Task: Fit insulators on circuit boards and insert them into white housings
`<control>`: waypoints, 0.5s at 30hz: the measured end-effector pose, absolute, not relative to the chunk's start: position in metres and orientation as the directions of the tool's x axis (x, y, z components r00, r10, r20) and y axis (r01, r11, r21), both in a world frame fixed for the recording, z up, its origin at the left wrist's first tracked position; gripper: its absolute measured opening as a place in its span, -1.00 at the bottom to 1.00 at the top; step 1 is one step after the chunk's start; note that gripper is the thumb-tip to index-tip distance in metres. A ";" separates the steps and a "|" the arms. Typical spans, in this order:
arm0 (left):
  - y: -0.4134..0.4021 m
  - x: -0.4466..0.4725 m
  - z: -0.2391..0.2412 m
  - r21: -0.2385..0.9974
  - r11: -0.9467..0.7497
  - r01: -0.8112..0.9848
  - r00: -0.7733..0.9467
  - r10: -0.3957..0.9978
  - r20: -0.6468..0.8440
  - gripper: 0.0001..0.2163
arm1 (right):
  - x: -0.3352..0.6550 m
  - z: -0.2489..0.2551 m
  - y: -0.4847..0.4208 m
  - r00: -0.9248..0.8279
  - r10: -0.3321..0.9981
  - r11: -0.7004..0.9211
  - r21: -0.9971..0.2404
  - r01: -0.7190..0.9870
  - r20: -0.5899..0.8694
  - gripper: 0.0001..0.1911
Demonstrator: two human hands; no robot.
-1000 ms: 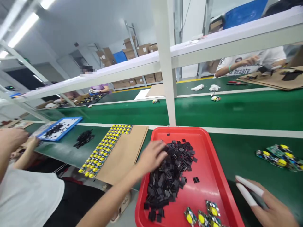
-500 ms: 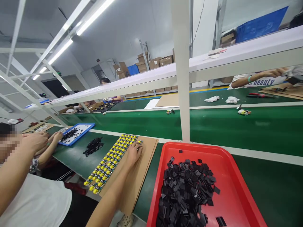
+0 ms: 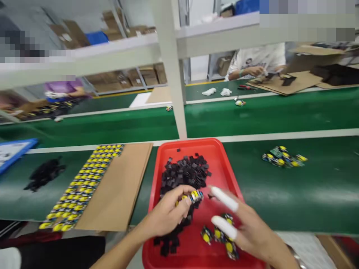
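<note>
My left hand (image 3: 171, 209) is closed on a small circuit board (image 3: 195, 195) with yellow parts, held above the red tray (image 3: 224, 164). Black flat pieces (image 3: 185, 172) lie heaped in the tray under and beyond that hand. To its right is my right hand (image 3: 246, 228), with white covers on the thumb and a finger, which are spread apart. A small dark spot shows at its fingertips, too blurred to name. Below this hand, several more boards with yellow parts (image 3: 217, 234) lie in the tray, partly hidden by it.
Left of the tray, rows of yellow-topped boards (image 3: 84, 183) stand on cardboard (image 3: 120, 186). A black pile (image 3: 46, 172) and a blue-rimmed tray (image 3: 17, 153) lie farther left. More boards (image 3: 283, 157) lie at right. A white post (image 3: 174, 71) rises behind the tray; co-workers sit across.
The view has swung right and down. My left hand has left the boards on the cardboard and is over the red tray with a board. My right hand has come into view.
</note>
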State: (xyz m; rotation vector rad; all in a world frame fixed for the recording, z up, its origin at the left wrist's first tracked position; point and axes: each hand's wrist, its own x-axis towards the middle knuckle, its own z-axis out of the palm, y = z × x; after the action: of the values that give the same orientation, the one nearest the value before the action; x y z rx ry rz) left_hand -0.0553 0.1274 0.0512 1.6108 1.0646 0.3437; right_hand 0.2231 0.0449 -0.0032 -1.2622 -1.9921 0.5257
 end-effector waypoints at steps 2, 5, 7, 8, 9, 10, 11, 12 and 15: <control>0.091 -0.033 0.054 0.906 0.102 0.411 0.642 0.673 -0.367 -0.63 | 0.203 0.001 0.034 -0.296 0.874 0.485 -0.675 0.556 0.384 -0.38; 0.044 -0.012 0.033 0.918 0.124 0.377 0.567 0.753 -0.334 -0.64 | 0.188 -0.007 0.005 -0.154 0.879 0.450 -0.675 0.585 0.452 -0.45; 0.021 -0.004 0.011 0.919 0.111 0.378 0.434 0.856 -0.281 -0.61 | 0.187 -0.016 -0.012 -0.072 0.870 0.426 -0.670 0.608 0.488 -0.45; 0.012 -0.001 0.001 0.913 0.102 0.395 0.379 0.887 -0.263 -0.59 | 0.188 -0.020 -0.018 -0.049 0.860 0.428 -0.666 0.611 0.509 -0.44; 0.007 0.000 -0.007 0.902 0.095 0.422 0.341 0.905 -0.255 -0.58 | 0.190 -0.024 -0.021 -0.040 0.850 0.437 -0.660 0.611 0.525 -0.44; 0.005 0.000 -0.011 0.887 0.090 0.453 0.316 0.914 -0.254 -0.56 | 0.192 -0.026 -0.022 -0.048 0.843 0.447 -0.649 0.616 0.535 -0.45; 0.006 -0.001 -0.012 0.873 0.091 0.480 0.299 0.918 -0.260 -0.55 | 0.195 -0.027 -0.021 -0.072 0.847 0.448 -0.636 0.628 0.526 -0.48; 0.010 -0.003 -0.010 0.861 0.100 0.498 0.291 0.917 -0.275 -0.54 | 0.198 -0.027 -0.020 -0.107 0.861 0.440 -0.622 0.647 0.498 -0.52; 0.024 -0.008 0.006 0.867 0.146 0.477 0.331 0.884 -0.331 -0.54 | 0.204 -0.019 -0.013 -0.202 0.902 0.402 -0.575 0.712 0.381 -0.56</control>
State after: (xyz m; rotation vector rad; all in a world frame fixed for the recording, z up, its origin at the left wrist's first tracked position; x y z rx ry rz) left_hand -0.0082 0.0239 0.0063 1.4936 1.3041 0.4629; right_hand 0.2040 -0.0133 -0.0186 -1.3735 -1.9807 0.3567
